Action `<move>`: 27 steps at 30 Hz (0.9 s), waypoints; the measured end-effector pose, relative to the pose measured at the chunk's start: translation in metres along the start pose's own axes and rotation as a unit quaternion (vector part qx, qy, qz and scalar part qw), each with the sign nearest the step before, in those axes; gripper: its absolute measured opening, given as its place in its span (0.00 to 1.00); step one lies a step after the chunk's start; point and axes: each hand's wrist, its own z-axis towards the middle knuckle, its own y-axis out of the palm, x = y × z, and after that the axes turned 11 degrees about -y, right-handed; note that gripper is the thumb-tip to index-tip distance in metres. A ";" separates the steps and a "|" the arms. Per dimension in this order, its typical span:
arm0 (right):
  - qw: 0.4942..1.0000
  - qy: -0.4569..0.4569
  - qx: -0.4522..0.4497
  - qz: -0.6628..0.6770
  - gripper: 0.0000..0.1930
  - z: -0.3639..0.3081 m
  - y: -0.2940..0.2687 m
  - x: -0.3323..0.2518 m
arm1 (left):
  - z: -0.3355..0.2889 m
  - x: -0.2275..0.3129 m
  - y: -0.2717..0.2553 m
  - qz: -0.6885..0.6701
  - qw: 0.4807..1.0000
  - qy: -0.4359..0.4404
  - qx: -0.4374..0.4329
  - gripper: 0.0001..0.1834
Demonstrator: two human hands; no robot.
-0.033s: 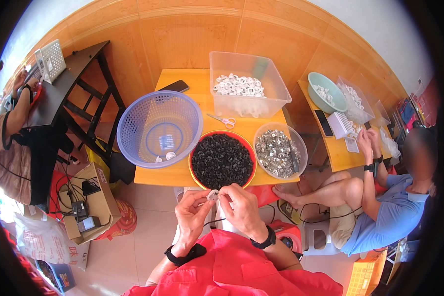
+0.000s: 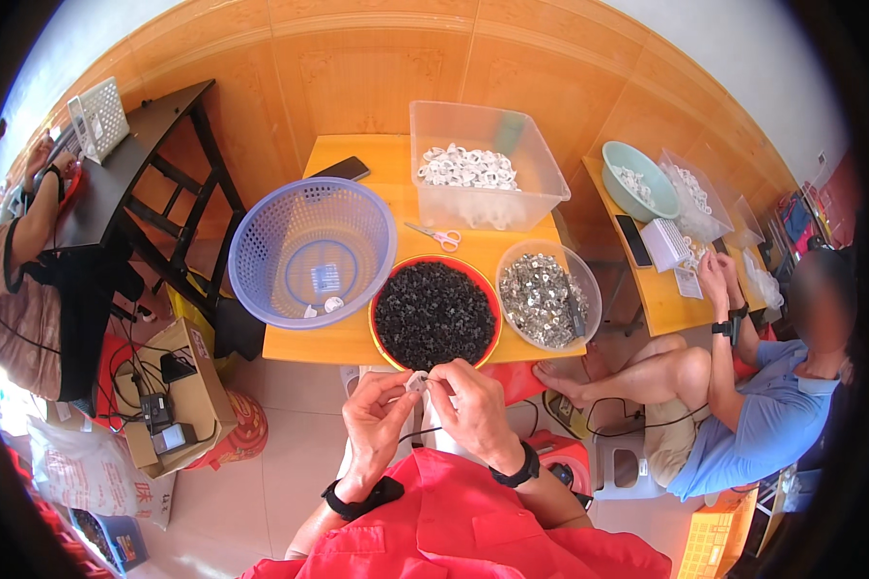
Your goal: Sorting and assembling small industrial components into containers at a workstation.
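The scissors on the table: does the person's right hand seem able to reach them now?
Probably yes: the scissors lie uncovered beyond the round red tray, though the right hand is occupied at a white piece.

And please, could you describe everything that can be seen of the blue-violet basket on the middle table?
The blue-violet basket is round and looks like plastic, with walls pierced by many small holes. It stands upright and open on the left part of the yellow table, its rim reaching past the left edge. A pale rectangular patch shows at its bottom, and two small white pieces lie inside, toward the near side.
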 end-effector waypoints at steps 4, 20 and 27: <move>1.000 0.011 0.010 -0.004 0.05 -0.002 0.002 0.000 | 0.001 -0.003 0.002 0.004 1.000 0.014 -0.002 0.12; 0.997 0.042 0.042 0.049 0.07 -0.005 0.009 0.003 | 0.002 -0.008 -0.002 0.054 0.998 0.038 -0.024 0.10; 0.989 0.063 0.051 0.124 0.08 -0.009 0.011 0.011 | 0.005 -0.019 0.000 -0.033 0.999 -0.019 -0.036 0.09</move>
